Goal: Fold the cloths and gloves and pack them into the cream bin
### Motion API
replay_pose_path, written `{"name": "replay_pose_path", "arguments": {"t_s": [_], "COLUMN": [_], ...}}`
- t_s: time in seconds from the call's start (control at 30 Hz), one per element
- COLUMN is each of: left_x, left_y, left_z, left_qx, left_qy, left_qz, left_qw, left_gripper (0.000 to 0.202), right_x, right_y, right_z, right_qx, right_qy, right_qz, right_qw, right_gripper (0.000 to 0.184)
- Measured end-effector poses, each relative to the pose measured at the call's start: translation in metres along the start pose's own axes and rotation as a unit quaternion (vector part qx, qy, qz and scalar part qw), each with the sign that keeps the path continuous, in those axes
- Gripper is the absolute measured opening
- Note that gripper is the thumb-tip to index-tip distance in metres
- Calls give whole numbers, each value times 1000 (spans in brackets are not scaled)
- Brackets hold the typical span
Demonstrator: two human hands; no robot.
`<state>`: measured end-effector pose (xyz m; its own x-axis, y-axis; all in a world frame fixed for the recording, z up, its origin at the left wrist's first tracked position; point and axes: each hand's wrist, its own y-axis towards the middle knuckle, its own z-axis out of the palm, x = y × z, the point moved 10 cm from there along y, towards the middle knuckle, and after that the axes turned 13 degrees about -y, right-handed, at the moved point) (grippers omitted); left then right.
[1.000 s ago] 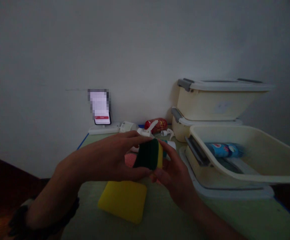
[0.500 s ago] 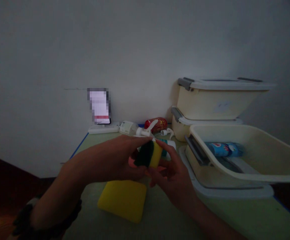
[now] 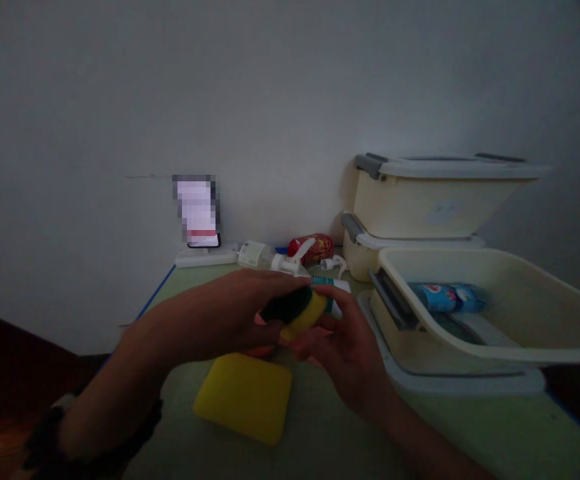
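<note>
Between my two hands is a small yellow sponge with a dark green scouring side [image 3: 304, 319], held above the table. My left hand [image 3: 247, 307] is closed on its green side, thumb and fingers partly hidden behind it. At the yellow side, my right hand [image 3: 343, 340] grips with fingertips and thumb. A larger yellow sponge [image 3: 245, 400] lies flat on the table just below my left hand. Something reddish [image 3: 259, 351] shows under my left hand; I cannot make out what it is.
An open cream bin [image 3: 510, 267] with a blue-labelled bottle [image 3: 447, 298] stands at right. Lidded bins [image 3: 420, 207] are stacked behind. Along the wall are a phone on a stand [image 3: 200, 213], a clear pump bottle [image 3: 260, 255], a red can [image 3: 313, 248] and a white spray head [image 3: 335, 265].
The small sponge has been tilted and bent between my hands, its green side now facing more upward. My hands have stayed in nearly the same place.
</note>
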<state>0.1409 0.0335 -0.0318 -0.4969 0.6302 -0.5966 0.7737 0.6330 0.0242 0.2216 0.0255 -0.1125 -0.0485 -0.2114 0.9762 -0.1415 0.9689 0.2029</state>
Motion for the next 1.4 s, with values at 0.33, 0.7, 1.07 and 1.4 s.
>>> {"name": "replay_pose_path", "arguments": {"t_s": [0.33, 0.7, 1.07, 1.4], "left_x": [10, 10, 13, -33], "left_y": [-4, -1, 1, 63], "left_z": [-2, -7, -33, 22], "left_qx": [-31, -15, -187, -115], "left_qy": [-4, -4, -301, -471], "left_qz": [-22, -37, 32, 17], "left_qw": [999, 999, 935, 875], "left_gripper": [62, 32, 30, 27], "right_x": [4, 18, 113, 139], "right_y": [8, -5, -21, -23], "right_z": [-17, -11, -19, -74], "right_qx": [-81, -83, -99, 11], "right_qy": [94, 13, -463, -613], "right_qz": [-24, -114, -289, -259], "right_qw": [992, 990, 832, 746], "right_gripper": [25, 30, 49, 53]}}
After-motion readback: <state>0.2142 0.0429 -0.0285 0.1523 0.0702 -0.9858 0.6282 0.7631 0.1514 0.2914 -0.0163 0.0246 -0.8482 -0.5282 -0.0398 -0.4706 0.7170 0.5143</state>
